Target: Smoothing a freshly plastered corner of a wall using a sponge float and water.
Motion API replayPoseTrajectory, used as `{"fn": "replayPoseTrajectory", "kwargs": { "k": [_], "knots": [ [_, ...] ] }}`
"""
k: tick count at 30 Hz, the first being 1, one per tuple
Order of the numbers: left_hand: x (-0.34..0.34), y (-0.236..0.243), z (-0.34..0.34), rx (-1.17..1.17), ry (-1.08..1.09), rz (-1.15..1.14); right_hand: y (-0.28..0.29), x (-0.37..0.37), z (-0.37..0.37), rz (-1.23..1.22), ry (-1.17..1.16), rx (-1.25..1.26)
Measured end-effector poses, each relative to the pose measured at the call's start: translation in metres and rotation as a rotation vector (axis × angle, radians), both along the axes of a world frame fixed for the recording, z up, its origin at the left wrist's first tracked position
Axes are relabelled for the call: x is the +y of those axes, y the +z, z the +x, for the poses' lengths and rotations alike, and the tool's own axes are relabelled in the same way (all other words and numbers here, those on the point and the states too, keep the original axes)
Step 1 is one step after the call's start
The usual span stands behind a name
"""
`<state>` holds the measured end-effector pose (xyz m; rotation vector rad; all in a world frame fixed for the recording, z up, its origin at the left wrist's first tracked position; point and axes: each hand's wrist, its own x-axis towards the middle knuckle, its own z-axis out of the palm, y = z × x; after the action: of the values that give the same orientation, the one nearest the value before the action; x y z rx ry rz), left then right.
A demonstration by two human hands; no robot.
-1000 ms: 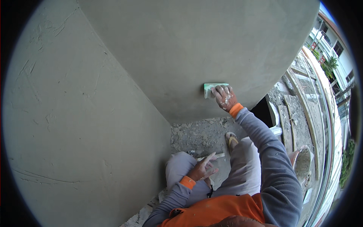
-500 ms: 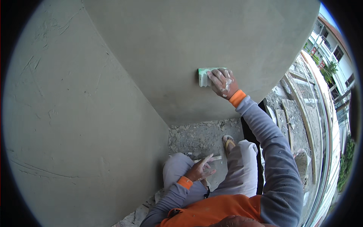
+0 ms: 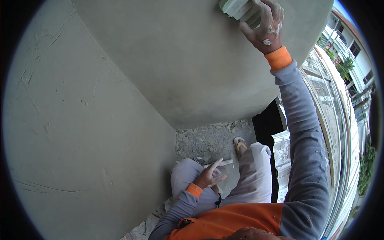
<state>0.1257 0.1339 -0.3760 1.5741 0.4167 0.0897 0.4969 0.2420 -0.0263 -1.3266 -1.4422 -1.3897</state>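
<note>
My right hand [image 3: 267, 29], spattered with pale plaster, grips a pale green float [image 3: 234, 8] against the upper part of the grey plastered wall [image 3: 184, 60] facing me, at the top of the picture. My left hand [image 3: 211, 176] rests low over my bent left leg [image 3: 182, 176], fingers apart and dusty with plaster. A pale straight strip [image 3: 228, 162] lies just beyond its fingers.
A second plastered wall [image 3: 84, 124] fills the left side, meeting the first in a corner. Rubble covers the floor [image 3: 200, 140] by my sandalled foot [image 3: 240, 146]. A dark gap [image 3: 266, 118], boards and curved rails [image 3: 340, 120] are on the right, a white building [image 3: 356, 52] beyond.
My right hand and the float have moved up and to the right along the wall, with the arm more stretched out. My left hand has barely moved.
</note>
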Motion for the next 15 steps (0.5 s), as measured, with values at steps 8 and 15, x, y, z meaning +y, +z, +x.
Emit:
{"fn": "replayPoseTrajectory", "kwargs": {
  "k": [8, 15],
  "knots": [
    [-0.003, 0.002, 0.001, 0.024, -0.004, 0.066, -0.272, -0.054, 0.033, -0.772, -0.059, -0.157],
    [-0.001, 0.0, -0.002, 0.021, -0.003, 0.019, -0.189, -0.051, 0.048, -0.568, -0.102, -0.194]
  ]
}}
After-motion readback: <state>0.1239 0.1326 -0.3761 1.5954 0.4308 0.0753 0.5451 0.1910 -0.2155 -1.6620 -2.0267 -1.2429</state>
